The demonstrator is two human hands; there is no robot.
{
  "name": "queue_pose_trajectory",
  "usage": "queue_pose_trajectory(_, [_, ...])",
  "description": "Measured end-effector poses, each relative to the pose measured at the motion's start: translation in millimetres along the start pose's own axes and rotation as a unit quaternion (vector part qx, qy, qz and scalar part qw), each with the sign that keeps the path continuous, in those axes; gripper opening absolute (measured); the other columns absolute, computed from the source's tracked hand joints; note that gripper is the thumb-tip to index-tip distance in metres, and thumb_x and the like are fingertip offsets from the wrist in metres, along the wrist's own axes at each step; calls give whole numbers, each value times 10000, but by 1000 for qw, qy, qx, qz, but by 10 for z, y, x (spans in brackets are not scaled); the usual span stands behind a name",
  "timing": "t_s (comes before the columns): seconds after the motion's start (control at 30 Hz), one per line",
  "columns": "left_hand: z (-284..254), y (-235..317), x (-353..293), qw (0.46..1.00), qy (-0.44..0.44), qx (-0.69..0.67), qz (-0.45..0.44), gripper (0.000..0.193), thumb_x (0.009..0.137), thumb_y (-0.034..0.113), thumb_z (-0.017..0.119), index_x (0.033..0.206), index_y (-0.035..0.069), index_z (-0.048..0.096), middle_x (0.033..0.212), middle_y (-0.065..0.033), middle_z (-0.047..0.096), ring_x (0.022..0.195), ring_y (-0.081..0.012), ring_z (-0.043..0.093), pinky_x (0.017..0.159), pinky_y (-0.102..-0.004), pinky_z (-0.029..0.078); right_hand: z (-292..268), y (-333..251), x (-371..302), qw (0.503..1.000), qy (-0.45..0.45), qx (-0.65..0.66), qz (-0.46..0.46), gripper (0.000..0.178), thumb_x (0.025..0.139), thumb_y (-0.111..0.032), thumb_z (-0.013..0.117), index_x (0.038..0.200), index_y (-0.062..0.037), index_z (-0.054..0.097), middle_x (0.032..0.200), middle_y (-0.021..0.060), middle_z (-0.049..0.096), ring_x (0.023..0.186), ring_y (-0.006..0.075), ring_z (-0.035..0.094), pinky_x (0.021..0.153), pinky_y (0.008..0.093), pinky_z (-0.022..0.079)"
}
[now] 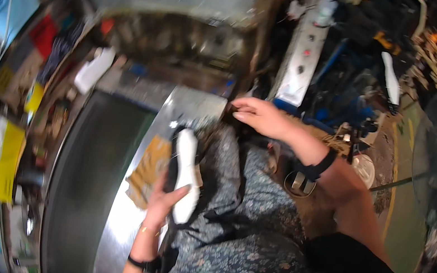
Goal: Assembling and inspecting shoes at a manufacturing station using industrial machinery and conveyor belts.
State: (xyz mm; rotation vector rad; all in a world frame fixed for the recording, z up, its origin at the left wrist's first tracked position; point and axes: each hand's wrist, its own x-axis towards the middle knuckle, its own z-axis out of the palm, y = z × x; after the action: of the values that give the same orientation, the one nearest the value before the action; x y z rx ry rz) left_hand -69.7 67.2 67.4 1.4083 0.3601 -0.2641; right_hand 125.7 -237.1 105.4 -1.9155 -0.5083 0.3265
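Observation:
In my left hand (162, 201) is a long white and black shoe sole (187, 174), gripped along its side with the thumb across its white face. It points away from me, above my floral-clothed lap and beside a shiny metal ledge (112, 233). My right hand (260, 117) reaches out past the ledge's far right corner. Its fingers are stretched out, and I see nothing in them. What lies just beyond the fingertips is dark and blurred.
A dark belt (91, 174) runs along the ledge's left, and a crumpled brown piece (148, 174) lies on the metal. A button panel (301, 53) rises ahead. Right, another white sole (390, 80) lies by dark items. Far left are a yellow box (4, 161) and a white container (94, 70).

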Motion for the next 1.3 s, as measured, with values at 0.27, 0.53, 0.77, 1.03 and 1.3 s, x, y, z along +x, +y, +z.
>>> queue_pose_trajectory(0.27, [-603,-520,-448,662,54,716,214,1109,718,508,782,1539,83,168,1458,-446,157,1289,-605,340,957,-502,472,-3029,-267,-1538,582,392,-671,238,697,682,-371,777,1317,-188,555,1236,160,551,1100,399,567,876,461,494])
queue_pose_trajectory(0.53, [-96,-6,-559,805,80,568,154,294,841,334,709,806,42,708,716,-151,682,671,-331,675,597,-415,517,-3177,375,-1921,652,535,-528,102,710,651,-167,739,1338,-198,564,1306,259,492,1097,459,526,938,483,459])
queue_pose_trajectory(0.77, [758,379,-186,931,-110,262,231,372,915,260,670,1187,8,641,1180,-201,656,1085,-246,649,894,-349,512,-1455,-164,-1724,872,478,-51,-92,760,717,47,668,1435,-5,425,1443,179,460,1339,233,422,1102,332,322])
queue_pose_trajectory(1.03, [739,466,342,948,-107,-291,75,561,1003,505,445,1297,35,528,1192,-71,614,1025,-144,591,899,-328,491,798,-527,-1419,980,8,90,-177,1209,744,-685,673,1533,10,77,1585,226,169,1412,372,317,1135,494,272])
queue_pose_trajectory(1.3, [262,521,-347,832,-328,447,9,756,829,565,682,1338,34,506,1072,-254,658,1007,-378,651,839,-427,507,985,-46,-1669,841,-254,419,228,490,880,-120,640,1324,30,496,1250,74,601,1132,155,556,986,298,429])
